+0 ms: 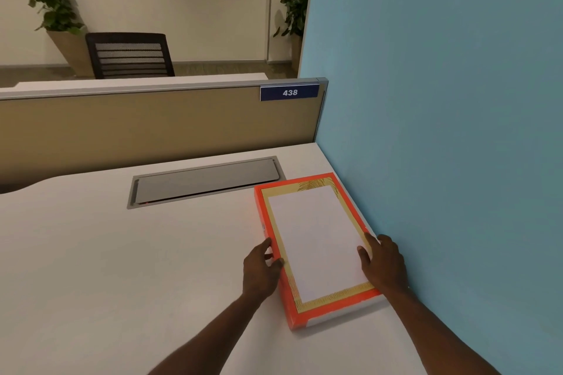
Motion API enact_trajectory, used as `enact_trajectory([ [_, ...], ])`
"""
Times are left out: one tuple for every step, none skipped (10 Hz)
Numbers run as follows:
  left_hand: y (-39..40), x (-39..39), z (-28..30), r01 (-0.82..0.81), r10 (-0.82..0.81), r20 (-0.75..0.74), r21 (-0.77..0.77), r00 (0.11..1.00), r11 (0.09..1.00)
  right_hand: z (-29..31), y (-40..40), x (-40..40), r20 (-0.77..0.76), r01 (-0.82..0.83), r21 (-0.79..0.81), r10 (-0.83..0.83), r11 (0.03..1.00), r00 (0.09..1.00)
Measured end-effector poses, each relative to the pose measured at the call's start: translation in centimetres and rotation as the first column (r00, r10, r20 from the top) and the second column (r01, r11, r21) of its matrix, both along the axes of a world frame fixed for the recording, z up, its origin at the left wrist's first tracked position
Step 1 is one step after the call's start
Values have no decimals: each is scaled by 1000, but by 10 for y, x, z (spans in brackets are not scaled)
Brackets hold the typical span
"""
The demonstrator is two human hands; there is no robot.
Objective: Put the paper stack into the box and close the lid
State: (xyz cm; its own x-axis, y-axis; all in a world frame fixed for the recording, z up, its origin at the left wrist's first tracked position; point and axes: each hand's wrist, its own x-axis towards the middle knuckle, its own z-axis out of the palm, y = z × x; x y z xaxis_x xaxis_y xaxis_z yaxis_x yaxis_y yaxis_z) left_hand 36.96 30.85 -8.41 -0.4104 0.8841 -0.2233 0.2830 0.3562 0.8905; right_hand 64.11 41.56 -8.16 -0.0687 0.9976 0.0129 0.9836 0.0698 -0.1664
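An orange box (275, 275) with a yellow patterned border lies flat on the white desk (122, 253), close to the blue wall. A white paper stack (316, 237) rests on top of it, inside the yellow border. My left hand (260, 271) grips the box's left edge, thumb on top. My right hand (385, 262) holds the right side, fingers over the paper's right edge. Whether the paper sits on a lid or inside the box is not clear.
The blue wall (441, 131) stands right beside the box. A grey cable hatch (207, 181) is set into the desk behind the box. A tan partition (152, 128) with a "438" tag (289, 92) borders the desk's far edge.
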Motion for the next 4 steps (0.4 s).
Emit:
enact_trajectory([
  [-3,-7,4,11,-10,-55,7,998,1000,13,-2,-16,-10,-32,76,33,997,999],
  [-7,-17,12,34,-30,-143,27,989,999,29,-5,-36,-34,-143,164,151,976,988],
  [-6,-50,31,45,-22,-267,81,963,996,59,-2,-82,-33,-286,293,309,912,951],
  [-3,-74,58,9,50,-345,168,937,986,85,2,-119,-29,-370,311,398,875,917],
])
